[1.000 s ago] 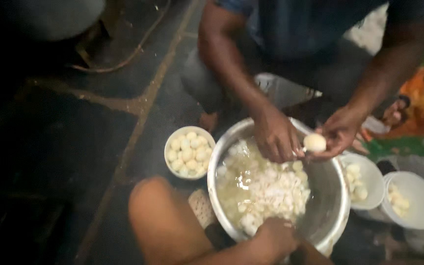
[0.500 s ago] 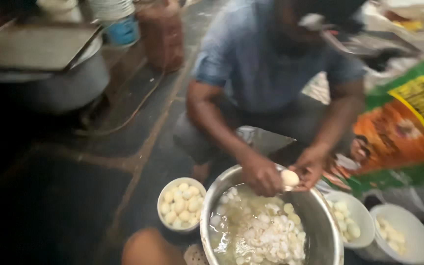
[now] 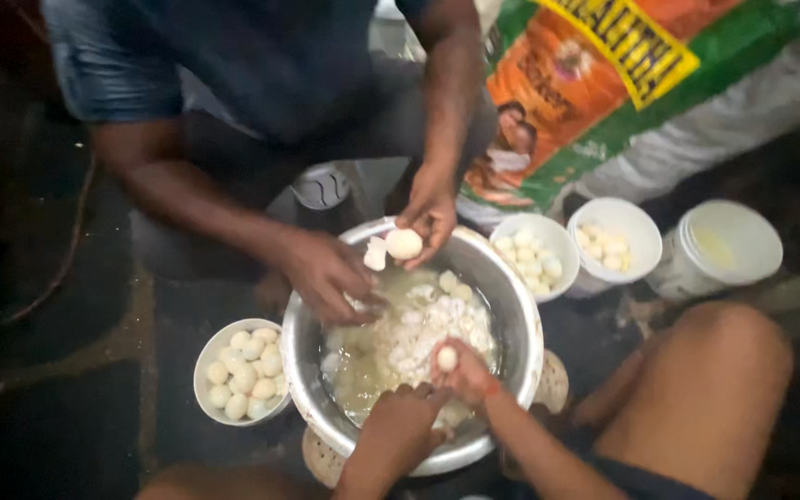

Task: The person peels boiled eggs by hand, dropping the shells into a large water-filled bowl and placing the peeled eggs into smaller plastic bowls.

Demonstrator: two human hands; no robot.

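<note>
Over water-filled steel basin (image 3: 511,306), right hand (image 3: 463,375) pinches egg (image 3: 447,357)

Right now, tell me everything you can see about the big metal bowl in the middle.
The big metal bowl is round, shiny steel, upright on the dark floor. It holds cloudy water, shell bits and whitish peeled eggs. The right hand holds an egg over it; the left hand reaches over its near rim. A co-worker's hands work above its far side.

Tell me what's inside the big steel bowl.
The steel bowl holds cloudy water, a heap of white shell bits and some eggs. Hands and shells cover the bottom, so anything beneath is hidden.
</note>
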